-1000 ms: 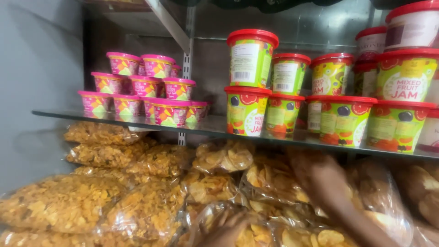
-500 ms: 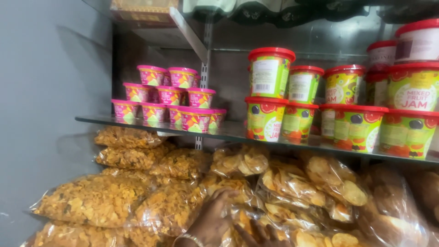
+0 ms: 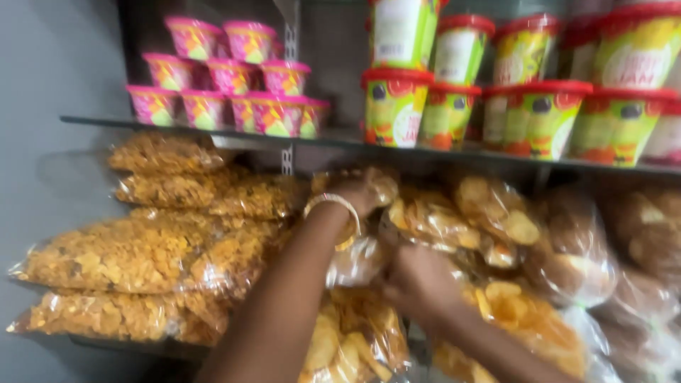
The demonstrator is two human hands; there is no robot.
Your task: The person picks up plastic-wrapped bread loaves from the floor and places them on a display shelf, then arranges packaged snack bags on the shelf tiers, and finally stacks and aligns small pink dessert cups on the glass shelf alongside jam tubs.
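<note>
Both arms have risen into the snack shelf since a moment ago. Clear bags of chips (image 3: pixel 489 213) fill the space under the jar shelf (image 3: pixel 213 133). Left hand (image 3: pixel 358 190) has its grip grasping a bag; right hand (image 3: pixel 415 280) presses another, grip state unclear.

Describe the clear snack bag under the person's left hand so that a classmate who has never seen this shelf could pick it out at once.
Start at the metal shelf of pink and red-lidded tubs, then look just below its middle. There the left hand, bangle on its wrist, presses on a clear bag of pale round chips. The bags to its left hold small orange flakes instead.
</note>
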